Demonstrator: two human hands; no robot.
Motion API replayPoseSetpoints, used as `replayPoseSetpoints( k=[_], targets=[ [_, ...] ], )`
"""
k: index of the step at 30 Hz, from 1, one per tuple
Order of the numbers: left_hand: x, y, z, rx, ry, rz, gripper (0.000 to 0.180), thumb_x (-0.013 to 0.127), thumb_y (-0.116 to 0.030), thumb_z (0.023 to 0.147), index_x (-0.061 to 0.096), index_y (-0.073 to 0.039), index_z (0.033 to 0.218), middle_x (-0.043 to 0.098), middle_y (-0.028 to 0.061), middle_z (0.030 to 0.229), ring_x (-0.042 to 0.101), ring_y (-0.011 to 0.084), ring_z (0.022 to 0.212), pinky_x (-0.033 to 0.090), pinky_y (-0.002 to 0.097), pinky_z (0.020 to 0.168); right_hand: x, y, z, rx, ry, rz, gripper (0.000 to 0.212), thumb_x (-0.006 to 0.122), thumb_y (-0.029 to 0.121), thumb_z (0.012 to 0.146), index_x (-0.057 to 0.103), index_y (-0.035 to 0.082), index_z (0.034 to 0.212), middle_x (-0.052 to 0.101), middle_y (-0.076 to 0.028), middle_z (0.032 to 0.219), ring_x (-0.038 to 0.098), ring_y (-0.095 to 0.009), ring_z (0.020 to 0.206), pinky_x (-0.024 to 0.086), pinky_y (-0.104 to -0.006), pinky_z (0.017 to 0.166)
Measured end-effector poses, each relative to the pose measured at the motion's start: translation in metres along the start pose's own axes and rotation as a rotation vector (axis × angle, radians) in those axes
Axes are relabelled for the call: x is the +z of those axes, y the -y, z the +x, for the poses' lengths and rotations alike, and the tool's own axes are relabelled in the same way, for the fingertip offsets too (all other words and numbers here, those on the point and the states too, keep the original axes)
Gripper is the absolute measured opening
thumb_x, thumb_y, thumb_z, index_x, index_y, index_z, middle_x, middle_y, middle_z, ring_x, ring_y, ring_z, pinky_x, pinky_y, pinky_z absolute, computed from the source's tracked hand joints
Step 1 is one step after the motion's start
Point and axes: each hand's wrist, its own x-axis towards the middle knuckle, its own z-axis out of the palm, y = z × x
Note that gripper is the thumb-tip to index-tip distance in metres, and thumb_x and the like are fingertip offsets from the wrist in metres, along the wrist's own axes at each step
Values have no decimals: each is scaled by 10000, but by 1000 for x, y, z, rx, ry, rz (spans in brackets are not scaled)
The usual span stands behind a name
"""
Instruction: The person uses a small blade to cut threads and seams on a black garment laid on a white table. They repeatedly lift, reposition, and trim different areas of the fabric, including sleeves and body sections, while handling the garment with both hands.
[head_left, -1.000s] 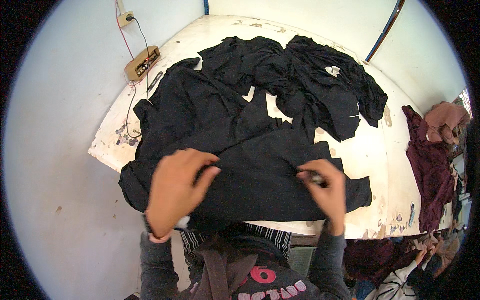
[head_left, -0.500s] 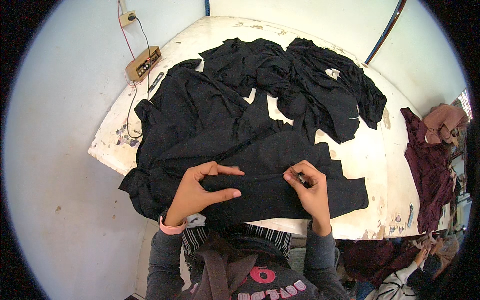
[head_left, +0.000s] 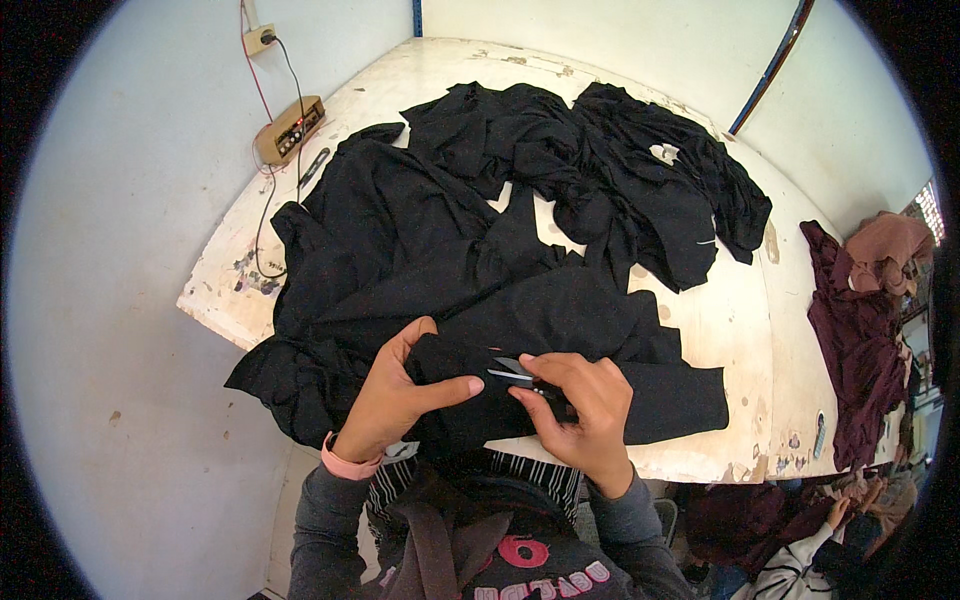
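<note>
A large black garment (head_left: 390, 230) lies spread and rumpled in front of me, its near edge along the table's front. My left hand (head_left: 395, 395) pinches a raised fold of it, with the fingers behind the cloth and the thumb in front. In my right hand (head_left: 585, 410) is a pair of thread snips (head_left: 513, 375), held between thumb and fingers. Their pale blades point left, at the fold, close to my left thumb tip. Whether the blades touch the cloth I cannot tell.
More black cloth (head_left: 660, 200) with a white scrap (head_left: 664, 153) lies farther back. A brown box (head_left: 290, 132) with cords stands at the left wall, near a slim dark tool (head_left: 315, 166). Maroon cloth (head_left: 850, 340) hangs at the right, with another person's hand (head_left: 838, 513) below.
My right hand has moved left, close to my left hand, and the snips' blades now show. My left hand has taken hold of a fold of the black garment and raised it.
</note>
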Motion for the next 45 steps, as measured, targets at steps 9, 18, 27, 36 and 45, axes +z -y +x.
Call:
replayPoseSetpoints(
  k=[9,18,27,36,45],
  targets=[
    [0,0,1,52,58,113,331,876,-56,770,586,-97,922,646,-28,930,573,68,889,468,245,857,1,1,2,-90,-32,-193,309,821,132,773,735,106,1069,736,-3,931,617,-137,675,357,-310,593],
    [12,-5,-2,107,69,186,366,890,-42,719,581,-99,906,605,-47,901,542,67,872,440,241,833,0,6,8,-240,1,-416,301,734,202,809,745,139,1103,698,65,985,522,-112,657,352,-297,614],
    [9,-4,-2,131,130,236,358,865,-45,747,555,-98,919,580,-49,927,513,62,887,421,237,825,-2,11,9,-342,43,-535,300,656,203,832,739,146,1114,699,60,1040,513,-112,675,353,-293,624],
    [1,-6,-4,150,100,303,330,870,-91,774,582,-83,935,590,-40,932,529,70,911,431,243,850,0,3,17,-6,25,101,381,811,180,747,739,113,1115,721,13,945,641,-148,720,428,-304,618],
    [-59,-50,5,299,-277,129,234,820,-101,843,606,-81,937,730,41,910,659,98,805,506,231,767,-42,-74,-19,640,368,637,165,859,68,796,715,11,851,690,13,792,577,-47,713,449,-222,645]
  ],
)
